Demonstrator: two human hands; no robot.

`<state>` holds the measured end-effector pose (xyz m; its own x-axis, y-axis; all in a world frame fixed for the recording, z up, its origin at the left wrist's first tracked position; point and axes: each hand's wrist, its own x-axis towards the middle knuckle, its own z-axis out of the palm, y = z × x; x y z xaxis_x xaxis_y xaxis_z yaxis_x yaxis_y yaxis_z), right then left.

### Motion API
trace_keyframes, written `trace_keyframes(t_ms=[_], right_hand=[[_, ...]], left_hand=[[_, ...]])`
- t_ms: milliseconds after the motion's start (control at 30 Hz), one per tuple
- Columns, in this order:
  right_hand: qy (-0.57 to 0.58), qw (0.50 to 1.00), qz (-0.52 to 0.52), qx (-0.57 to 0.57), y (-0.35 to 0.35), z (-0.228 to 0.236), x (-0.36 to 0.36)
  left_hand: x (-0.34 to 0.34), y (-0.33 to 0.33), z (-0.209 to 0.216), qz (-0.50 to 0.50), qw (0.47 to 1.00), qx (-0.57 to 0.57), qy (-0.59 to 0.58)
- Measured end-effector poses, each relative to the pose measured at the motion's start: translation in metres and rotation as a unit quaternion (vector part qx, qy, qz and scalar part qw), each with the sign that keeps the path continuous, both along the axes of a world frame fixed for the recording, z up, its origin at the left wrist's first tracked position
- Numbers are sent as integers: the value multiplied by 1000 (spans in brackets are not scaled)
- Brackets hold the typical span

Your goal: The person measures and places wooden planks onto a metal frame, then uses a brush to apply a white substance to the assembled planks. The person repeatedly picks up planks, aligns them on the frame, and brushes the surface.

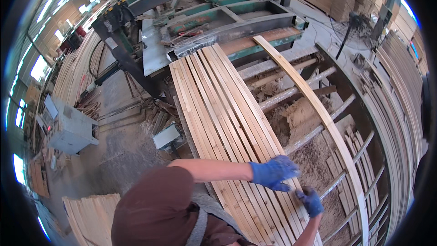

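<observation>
Long pale wooden boards (pixel 227 123) lie side by side in a row in front of me, with narrow dark gaps between some of them. My left hand (pixel 275 173), in a blue glove, reaches across the row near its right edge. Its fingers are stretched out and slightly blurred, with the thumb apart. Just nearer and to the right, my right hand (pixel 311 202), also gloved in blue, is at the outer edge of the row. Its fingers are curled; whether they grip the outermost board is hidden. A single board (pixel 314 98) lies apart on the right.
Metal rollers (pixel 305 139) span a frame on the right, above sawdust and scraps. A green machine frame (pixel 236 23) stands at the far end of the boards. On the left are a grey cabinet (pixel 73 127) and a wood stack (pixel 93 216); a fan (pixel 353 27) stands far right.
</observation>
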<state>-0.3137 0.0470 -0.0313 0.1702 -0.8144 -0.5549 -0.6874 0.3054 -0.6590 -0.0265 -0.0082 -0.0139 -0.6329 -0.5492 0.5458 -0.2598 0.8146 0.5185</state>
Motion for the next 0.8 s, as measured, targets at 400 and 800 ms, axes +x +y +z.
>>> trace_keyframes(t_ms=[400,800], right_hand=[[-102,985,100,92,-12,20,9],[128,917,52,-374,-29,2,-23]], left_hand=[[175,84,24,312,931,42,-187],[230,116,15,394,902,92,-153]])
